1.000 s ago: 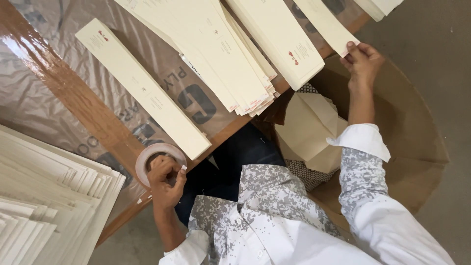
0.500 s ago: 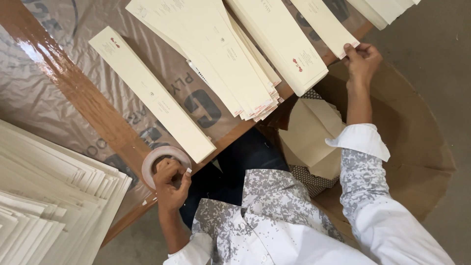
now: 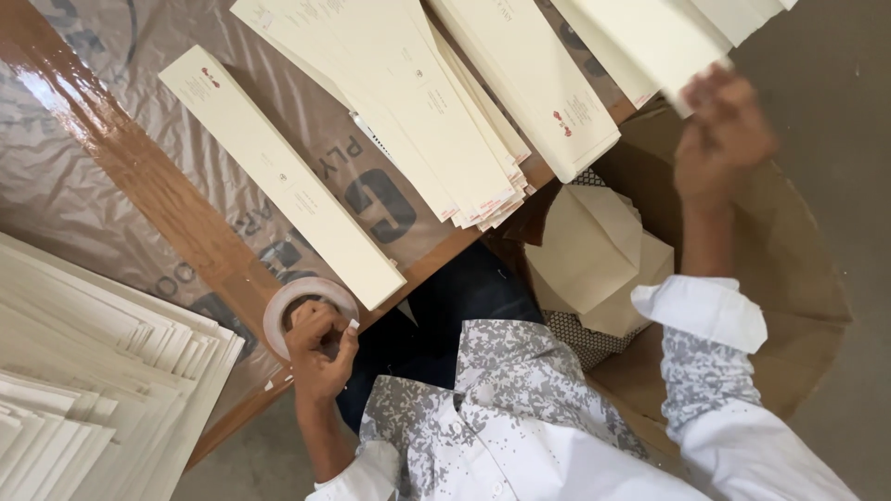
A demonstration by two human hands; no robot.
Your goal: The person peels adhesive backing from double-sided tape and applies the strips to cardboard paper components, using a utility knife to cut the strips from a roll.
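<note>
My left hand (image 3: 316, 345) is closed on a roll of clear tape (image 3: 278, 311) that lies at the near edge of the table. My right hand (image 3: 726, 130) is blurred and raised at the far right. Its fingers pinch the near end of a cream sheet (image 3: 650, 42), which is one of several long cream sheets there. A single long cream strip (image 3: 278, 176) lies diagonally on the table just beyond the tape roll. Beside it, a fanned stack of similar cream sheets (image 3: 418, 102) reaches the table edge.
The wooden table (image 3: 139, 176) is covered with clear printed film. A thick pile of cream sheets (image 3: 93, 390) sits at the near left. Below the table edge, folded beige paper (image 3: 594, 250) rests on brown cardboard (image 3: 798, 278) over a grey floor.
My right hand has lifted and shifted with the end of the cream sheet and now looks blurred. My left hand stays on the tape roll. The camera has moved slightly.
</note>
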